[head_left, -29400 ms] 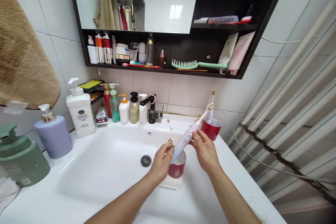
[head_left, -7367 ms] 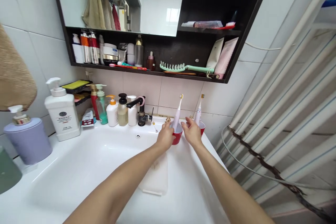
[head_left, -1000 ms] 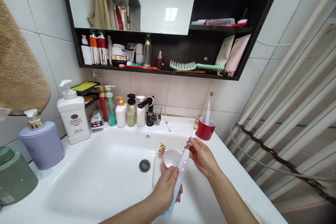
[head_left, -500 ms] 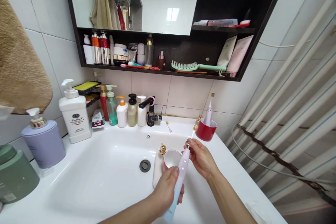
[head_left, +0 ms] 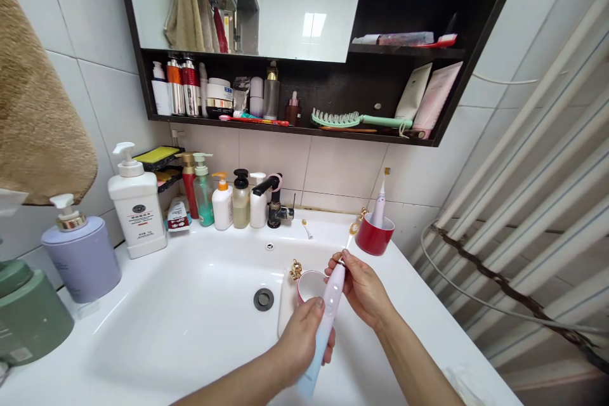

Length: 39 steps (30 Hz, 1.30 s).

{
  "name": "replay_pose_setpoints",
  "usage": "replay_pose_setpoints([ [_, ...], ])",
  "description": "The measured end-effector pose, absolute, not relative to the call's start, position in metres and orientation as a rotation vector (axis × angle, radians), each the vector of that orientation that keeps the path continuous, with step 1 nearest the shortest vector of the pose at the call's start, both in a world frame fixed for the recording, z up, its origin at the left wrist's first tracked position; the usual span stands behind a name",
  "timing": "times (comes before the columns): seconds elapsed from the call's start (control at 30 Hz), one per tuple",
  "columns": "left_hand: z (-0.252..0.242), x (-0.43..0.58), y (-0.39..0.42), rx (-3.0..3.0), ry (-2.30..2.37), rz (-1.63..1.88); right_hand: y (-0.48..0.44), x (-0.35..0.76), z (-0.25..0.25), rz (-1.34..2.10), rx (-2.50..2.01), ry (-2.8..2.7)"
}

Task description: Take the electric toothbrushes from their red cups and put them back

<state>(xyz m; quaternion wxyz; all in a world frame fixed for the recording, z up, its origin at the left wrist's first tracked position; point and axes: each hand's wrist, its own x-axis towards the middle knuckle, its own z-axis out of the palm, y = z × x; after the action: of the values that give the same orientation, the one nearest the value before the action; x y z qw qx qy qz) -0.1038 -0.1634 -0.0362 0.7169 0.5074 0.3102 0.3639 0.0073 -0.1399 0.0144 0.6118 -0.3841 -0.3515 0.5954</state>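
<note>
My left hand (head_left: 302, 339) is wrapped round the pink-to-blue handle of an electric toothbrush (head_left: 333, 288), tilted over the sink. At its top end, the thumb and fingers of my right hand (head_left: 365, 288) pinch the base of the white brush head (head_left: 353, 231), whose bristles look yellowish. Whether the head sits fully on the handle is hidden by the fingers. Behind my left hand, a red cup with a white inside (head_left: 310, 285) stands partly covered on a pale tray (head_left: 285, 304). A small loose brush head (head_left: 307, 229) lies on the sink's back ledge.
A red cup (head_left: 373, 240) holding another electric toothbrush (head_left: 379, 206) stands at the back right corner. The black faucet (head_left: 275, 203) and several pump bottles line the back of the sink (head_left: 190, 304). Above hangs a dark cabinet (head_left: 228, 124); pale radiator pipes (head_left: 528, 203) rise at right.
The fingers of my right hand have shifted slightly round the brush head's base. My left hand keeps its hold on the handle; the whole view has moved a little.
</note>
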Motion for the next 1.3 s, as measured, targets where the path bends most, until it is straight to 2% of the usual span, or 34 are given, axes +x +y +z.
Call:
replay_pose_setpoints([
  [0.4, -0.035, -0.105, -0.163, 1.101, 0.677, 0.805, -0.141, 0.003, 0.015, 1.379, -0.897, -0.799],
  [0.97, -0.031, -0.107, -0.161, 1.292, 0.85, 0.87, -0.138, -0.005, 0.01, 1.172, -1.108, -0.779],
  [1.3, -0.032, -0.108, -0.157, 1.137, 0.712, 0.761, -0.139, -0.002, 0.012, 1.182, -1.076, -0.775],
])
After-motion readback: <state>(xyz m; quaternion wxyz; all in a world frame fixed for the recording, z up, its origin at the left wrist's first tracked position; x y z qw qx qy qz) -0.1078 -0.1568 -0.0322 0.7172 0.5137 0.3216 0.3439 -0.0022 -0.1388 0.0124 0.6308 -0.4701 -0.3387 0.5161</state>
